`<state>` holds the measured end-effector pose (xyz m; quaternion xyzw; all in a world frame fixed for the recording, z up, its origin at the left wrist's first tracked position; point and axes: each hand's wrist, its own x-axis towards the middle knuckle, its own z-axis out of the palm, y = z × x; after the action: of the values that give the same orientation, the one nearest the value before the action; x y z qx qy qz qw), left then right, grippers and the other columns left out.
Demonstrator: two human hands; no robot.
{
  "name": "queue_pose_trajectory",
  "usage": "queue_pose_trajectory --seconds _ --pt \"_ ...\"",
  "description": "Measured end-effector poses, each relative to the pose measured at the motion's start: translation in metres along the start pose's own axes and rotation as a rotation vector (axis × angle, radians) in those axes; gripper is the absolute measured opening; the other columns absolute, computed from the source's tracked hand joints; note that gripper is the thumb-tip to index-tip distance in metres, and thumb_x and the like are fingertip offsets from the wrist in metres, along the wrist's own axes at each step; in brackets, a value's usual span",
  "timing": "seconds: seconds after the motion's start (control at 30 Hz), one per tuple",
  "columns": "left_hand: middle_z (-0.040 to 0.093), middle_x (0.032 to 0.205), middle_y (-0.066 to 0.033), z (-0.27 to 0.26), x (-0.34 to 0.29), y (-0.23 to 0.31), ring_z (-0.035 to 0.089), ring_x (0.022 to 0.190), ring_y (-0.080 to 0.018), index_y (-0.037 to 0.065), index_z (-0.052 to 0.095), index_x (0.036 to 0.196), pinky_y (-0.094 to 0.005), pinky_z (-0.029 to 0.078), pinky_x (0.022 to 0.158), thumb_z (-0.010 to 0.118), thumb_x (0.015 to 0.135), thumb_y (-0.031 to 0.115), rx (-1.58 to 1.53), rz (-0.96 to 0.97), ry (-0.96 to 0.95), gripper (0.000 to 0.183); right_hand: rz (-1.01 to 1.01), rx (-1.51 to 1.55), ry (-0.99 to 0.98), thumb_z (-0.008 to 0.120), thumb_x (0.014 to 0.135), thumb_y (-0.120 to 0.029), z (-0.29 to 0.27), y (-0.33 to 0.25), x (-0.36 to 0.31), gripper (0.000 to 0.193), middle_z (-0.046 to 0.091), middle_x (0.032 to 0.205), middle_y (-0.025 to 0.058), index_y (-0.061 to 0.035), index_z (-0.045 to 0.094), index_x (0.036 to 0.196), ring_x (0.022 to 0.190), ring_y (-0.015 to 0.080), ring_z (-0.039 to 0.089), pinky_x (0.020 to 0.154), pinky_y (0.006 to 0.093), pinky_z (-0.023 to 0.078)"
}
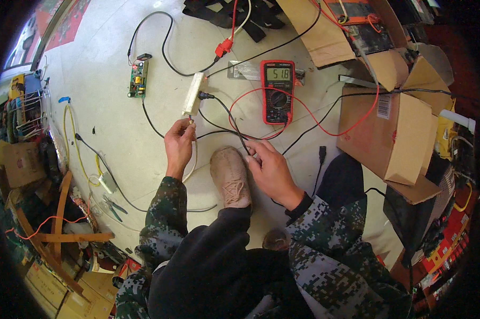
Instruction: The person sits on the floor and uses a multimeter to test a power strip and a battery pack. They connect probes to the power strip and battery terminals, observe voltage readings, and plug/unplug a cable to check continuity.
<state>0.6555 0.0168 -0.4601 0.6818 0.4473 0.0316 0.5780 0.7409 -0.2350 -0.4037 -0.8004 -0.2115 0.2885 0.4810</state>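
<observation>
My left hand (179,146) is closed on the near end of a white power strip (193,95), where its cord comes out. A black plug (206,95) sits in the strip's side. From it a black cable (229,112) runs to my right hand (272,173), whose fingers pinch it. A red multimeter (278,86) with a lit display lies on the floor beyond my right hand, its test leads curling around it. To the left of the strip is a green circuit board (137,80) with wires at both ends. My shoe (229,175) stands between my hands.
An open cardboard box (375,125) stands at the right, another box (325,37) at the far right. A red connector (224,48) joins wires at the far side. Pliers (114,206) and a yellow cable (68,133) lie left. Wooden slats (64,237) lean at near left.
</observation>
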Motion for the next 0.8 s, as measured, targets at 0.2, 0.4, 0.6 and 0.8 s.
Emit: queue_pose_trajectory --seconds 0.2,0.4,0.6,0.8 --pt "0.066 0.082 -0.0045 0.006 0.008 -0.02 0.059 0.07 -0.0123 -0.004 0.07 0.109 -0.0289 0.05 0.067 0.07 0.098 0.018 0.081 -0.017 -0.03 0.025 0.061 -0.024 -0.05 0.066 0.093 -0.008 -0.001 0.002 0.002 0.042 0.061 0.114 0.0184 -0.0005 0.058 0.133 0.094 0.0359 0.064 0.083 0.0437 0.053" --pt "0.071 0.088 -0.0133 -0.008 -0.008 -0.018 0.067 0.077 -0.0223 -0.004 0.068 0.118 -0.0368 0.053 0.072 0.077 0.091 0.031 0.421 0.068 -0.02 0.045 0.058 -0.128 0.053 0.072 0.09 -0.011 -0.009 -0.005 0.004 0.053 0.056 0.118 0.0161 -0.0032 0.055 0.139 0.085 0.0294 0.06 0.077 0.0405 0.052" --pt "0.065 0.091 -0.0055 -0.042 -0.063 0.104 0.056 0.073 -0.0134 -0.001 0.066 0.121 -0.0276 0.049 0.07 0.076 0.092 0.014 0.242 0.012 -0.369 0.034 0.036 -0.226 0.09 0.072 0.09 -0.013 -0.038 -0.035 0.001 0.051 0.057 0.12 0.0169 -0.004 0.056 0.137 0.096 0.0332 0.063 0.082 0.0421 0.054" --pt "0.071 0.099 -0.0145 -0.11 -0.125 0.274 0.069 0.084 -0.0286 -0.003 0.072 0.118 -0.0374 0.055 0.075 0.079 0.09 0.014 0.158 0.678 -1.007 0.034 0.163 -0.28 0.013 0.074 0.09 -0.016 -0.092 -0.114 -0.053 0.037 0.062 0.11 0.0151 -0.0035 0.065 0.123 0.084 0.0285 0.065 0.076 0.0366 0.055"
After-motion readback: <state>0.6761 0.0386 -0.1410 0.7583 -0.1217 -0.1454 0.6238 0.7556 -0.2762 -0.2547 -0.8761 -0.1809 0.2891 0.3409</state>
